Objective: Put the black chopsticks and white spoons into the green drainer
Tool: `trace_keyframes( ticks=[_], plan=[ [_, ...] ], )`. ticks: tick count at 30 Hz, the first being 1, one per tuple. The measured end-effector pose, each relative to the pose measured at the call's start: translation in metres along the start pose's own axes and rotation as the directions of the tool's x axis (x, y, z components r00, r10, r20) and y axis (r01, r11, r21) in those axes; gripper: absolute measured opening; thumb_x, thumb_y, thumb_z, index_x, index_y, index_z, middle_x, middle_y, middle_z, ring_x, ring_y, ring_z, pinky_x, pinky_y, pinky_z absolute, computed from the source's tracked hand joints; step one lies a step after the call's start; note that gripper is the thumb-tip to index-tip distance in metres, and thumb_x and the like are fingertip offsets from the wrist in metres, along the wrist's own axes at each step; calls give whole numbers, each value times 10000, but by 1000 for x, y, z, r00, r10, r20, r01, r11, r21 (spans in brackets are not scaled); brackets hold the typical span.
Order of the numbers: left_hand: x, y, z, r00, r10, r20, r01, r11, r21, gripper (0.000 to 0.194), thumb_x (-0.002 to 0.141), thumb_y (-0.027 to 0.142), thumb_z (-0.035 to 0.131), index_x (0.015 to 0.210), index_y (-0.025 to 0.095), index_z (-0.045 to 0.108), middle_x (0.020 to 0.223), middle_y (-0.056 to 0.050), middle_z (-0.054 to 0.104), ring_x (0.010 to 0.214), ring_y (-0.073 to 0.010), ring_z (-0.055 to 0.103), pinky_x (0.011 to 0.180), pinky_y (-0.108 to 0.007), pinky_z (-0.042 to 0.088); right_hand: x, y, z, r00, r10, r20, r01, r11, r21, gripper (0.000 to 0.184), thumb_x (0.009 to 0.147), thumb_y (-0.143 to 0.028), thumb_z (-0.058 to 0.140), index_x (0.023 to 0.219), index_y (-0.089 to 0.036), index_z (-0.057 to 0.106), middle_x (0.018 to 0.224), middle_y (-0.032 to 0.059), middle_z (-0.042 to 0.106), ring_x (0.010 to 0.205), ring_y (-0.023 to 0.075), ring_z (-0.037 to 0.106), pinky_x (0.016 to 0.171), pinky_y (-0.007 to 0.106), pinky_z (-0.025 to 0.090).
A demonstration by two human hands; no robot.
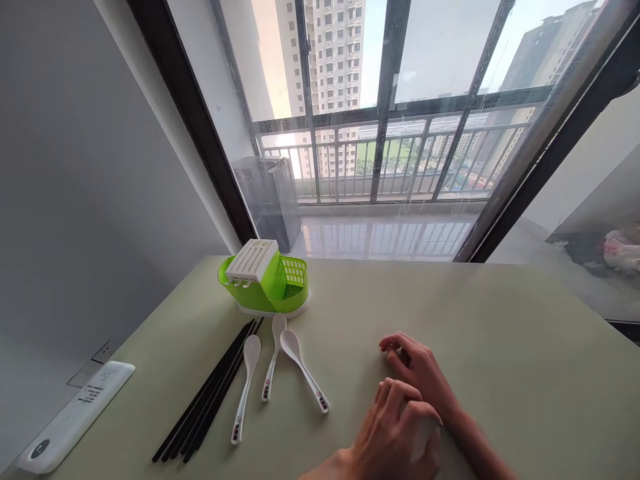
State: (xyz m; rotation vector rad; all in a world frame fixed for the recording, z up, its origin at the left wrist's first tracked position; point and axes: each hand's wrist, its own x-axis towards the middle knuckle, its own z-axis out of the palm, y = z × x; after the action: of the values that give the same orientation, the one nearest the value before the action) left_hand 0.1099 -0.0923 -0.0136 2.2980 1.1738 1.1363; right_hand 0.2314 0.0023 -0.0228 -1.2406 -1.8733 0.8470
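Observation:
My left hand (397, 427) is curled into a loose fist near the front of the table, its palm side hidden. Just beyond it, my right hand (417, 365) rests on the tabletop with its fingers bent inward and nothing visible in them. The left hand partly overlaps the right wrist. To their left lie three white spoons: one on the right (305, 370), a middle one (273, 360) and a left one (245, 393). A bundle of black chopsticks (210, 397) lies slanted beside them. Behind stands a green utensil holder (273, 287) with a white slotted top.
The pale green table (500, 333) reaches back to a large window (380, 133) over a balcony. A long white device (80, 417) lies along the left edge by a wall socket (105, 351). The grey wall (100, 167) borders the table's left side.

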Motion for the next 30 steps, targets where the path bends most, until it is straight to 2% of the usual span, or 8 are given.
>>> trace_keyframes(
  ticks=[1,3,5,6,8,12,19,30],
  plan=[
    [0,-1,0,995,-58,86,62,997,-45,219,807,205,636,1014,237,575,854,-50,675,786,-201,675,720,-315,587,0,0,0,1000,-1,0,1,1000,-4,244,917,-345,468,915,-238,687,867,31,729,646,173,595,659,296,497],
    [1,-3,0,943,-110,315,153,981,-117,205,835,233,639,1027,239,570,703,38,661,602,-131,648,575,-220,524,1,0,-1,1000,1,-3,-1,1000,-9,245,914,-345,476,917,-236,695,870,33,733,654,177,601,663,295,495],
    [1,-3,-1,869,-85,488,170,977,-132,259,849,300,670,1083,246,574,641,91,655,519,-95,627,496,-173,450,1,-1,-3,1000,17,0,-17,1000,-12,243,916,-344,483,919,-235,700,853,28,730,650,176,601,650,288,486],
    [1,-2,-1,848,-74,525,160,980,-121,278,849,333,685,1093,250,580,632,101,660,515,-91,633,490,-164,435,1,-1,-3,1000,26,5,-26,1000,-11,241,918,-342,486,923,-234,701,844,25,727,646,174,598,644,285,482],
    [1,-2,-2,840,-74,538,144,986,-88,264,859,354,685,1083,251,592,630,101,677,519,-90,648,500,-154,432,1,-3,-4,999,37,15,-37,999,-5,240,923,-338,487,935,-230,700,841,24,722,642,171,592,645,283,478],
    [0,-1,-1,855,-86,511,130,990,-51,212,890,357,658,1063,247,608,641,88,710,515,-96,665,500,-156,444,1,-5,-5,999,38,18,-38,999,9,243,930,-336,478,933,-227,695,829,24,715,626,165,576,624,276,470],
    [-9,-6,7,874,-7,485,1,1000,12,184,873,361,679,1030,270,648,617,100,714,546,-109,696,498,-165,446,2,-1,-5,1000,22,13,-22,1000,-10,249,934,-336,471,936,-228,695,801,14,699,614,159,561,616,274,464],
    [-8,-1,3,875,-29,484,25,1000,15,141,874,356,665,980,264,663,627,82,719,569,-114,702,504,-166,445,1,-3,-7,999,30,14,-30,999,-15,236,932,-314,472,941,-229,692,801,4,692,628,157,558,643,268,455]
  ],
)
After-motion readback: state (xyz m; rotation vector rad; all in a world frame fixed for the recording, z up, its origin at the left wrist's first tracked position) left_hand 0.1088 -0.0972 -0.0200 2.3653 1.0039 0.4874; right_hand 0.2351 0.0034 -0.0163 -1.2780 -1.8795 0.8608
